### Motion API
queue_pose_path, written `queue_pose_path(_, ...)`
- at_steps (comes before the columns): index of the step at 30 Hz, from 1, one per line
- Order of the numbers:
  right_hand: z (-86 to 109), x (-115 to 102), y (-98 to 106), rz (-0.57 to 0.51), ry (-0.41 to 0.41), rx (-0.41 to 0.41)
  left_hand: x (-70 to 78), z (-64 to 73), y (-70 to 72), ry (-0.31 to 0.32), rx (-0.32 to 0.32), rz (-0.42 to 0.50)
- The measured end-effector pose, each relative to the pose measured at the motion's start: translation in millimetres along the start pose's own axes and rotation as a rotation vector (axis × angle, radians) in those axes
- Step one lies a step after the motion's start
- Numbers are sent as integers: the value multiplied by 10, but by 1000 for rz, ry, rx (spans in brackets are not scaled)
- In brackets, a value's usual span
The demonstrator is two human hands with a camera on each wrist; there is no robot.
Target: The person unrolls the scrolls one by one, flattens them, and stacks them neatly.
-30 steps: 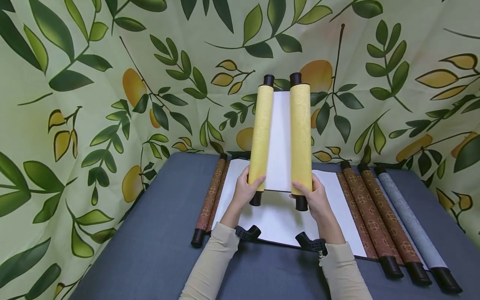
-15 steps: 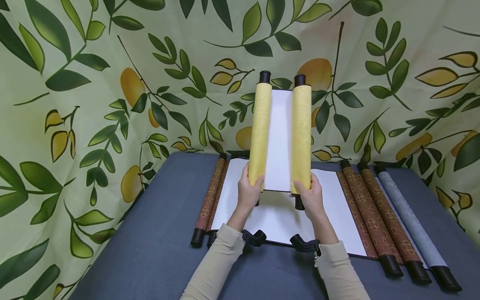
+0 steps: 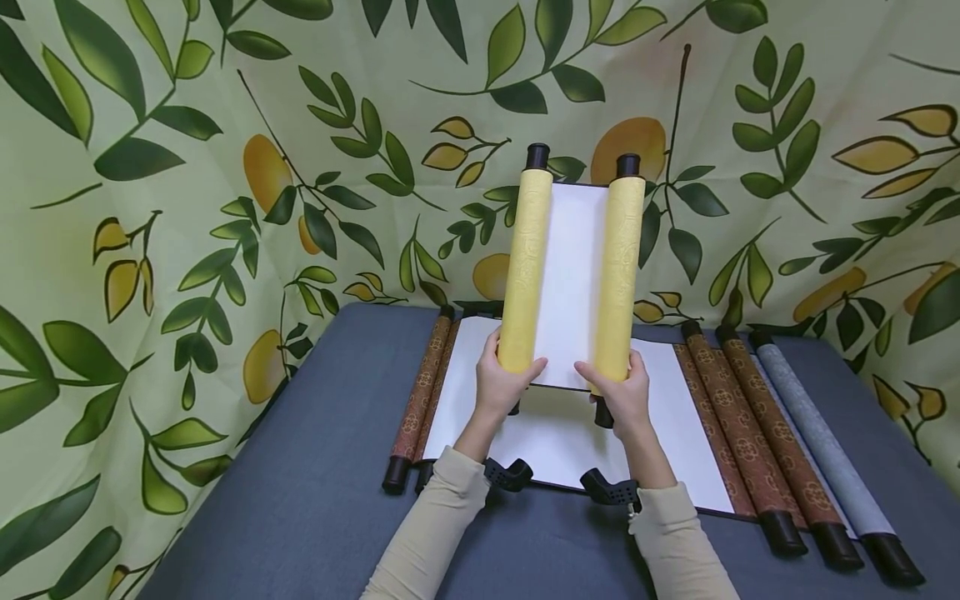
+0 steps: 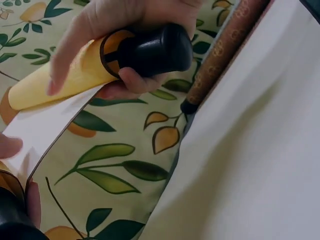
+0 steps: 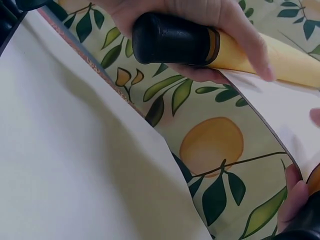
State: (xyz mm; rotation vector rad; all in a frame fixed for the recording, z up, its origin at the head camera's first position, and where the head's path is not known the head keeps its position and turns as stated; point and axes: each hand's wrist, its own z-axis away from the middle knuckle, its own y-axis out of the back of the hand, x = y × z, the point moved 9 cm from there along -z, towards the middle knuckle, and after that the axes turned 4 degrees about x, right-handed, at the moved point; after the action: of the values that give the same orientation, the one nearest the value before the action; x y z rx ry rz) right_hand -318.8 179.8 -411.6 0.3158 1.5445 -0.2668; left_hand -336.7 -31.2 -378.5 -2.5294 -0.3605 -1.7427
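A yellow scroll [image 3: 576,283], rolled at both sides with a blank white strip between, is held up above the table. My left hand [image 3: 501,387] grips the lower end of its left roll, thumb across the front. On the right roll's lower end, my right hand [image 3: 624,392] has the same kind of grip. Black knobs cap the rollers; the left wrist view shows one black knob [image 4: 157,50] beside the left palm, and the right wrist view one black end knob [image 5: 172,39] by the right palm. Beneath lies an unrolled white scroll [image 3: 570,442] with brown patterned borders.
The blue-grey table [image 3: 300,467] carries the open scroll, whose left roller [image 3: 420,400] lies at its left side. To the right lie a brown patterned roll [image 3: 787,433] and a light blue scroll [image 3: 825,442]. A leaf-print cloth [image 3: 420,92] hangs behind.
The two yellow rolls have moved farther apart, the right one shifting rightward, so a wider white strip shows. Both thumbs now point inward over the white strip.
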Motion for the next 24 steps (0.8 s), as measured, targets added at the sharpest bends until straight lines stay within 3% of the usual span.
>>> queue_pose_path(4,-14,5,46,19,-1,20,-7,-15,20,-4,13,-9)
queue_pose_path(10,-21,-33,102,-34,11,13,-2,-33,62,-13,20,-31)
queue_pose_path(15,-31,-55,130,-70,12,-16,-4,-55,80,-10,-7,-29)
queue_pose_path(22,-82,-59,235,47,8,-31,9,-109,155,-20,-23,-25)
queue_pose_path(24,-92,-64,265,69,11,-38,104,-94,191,-14,-44,-20)
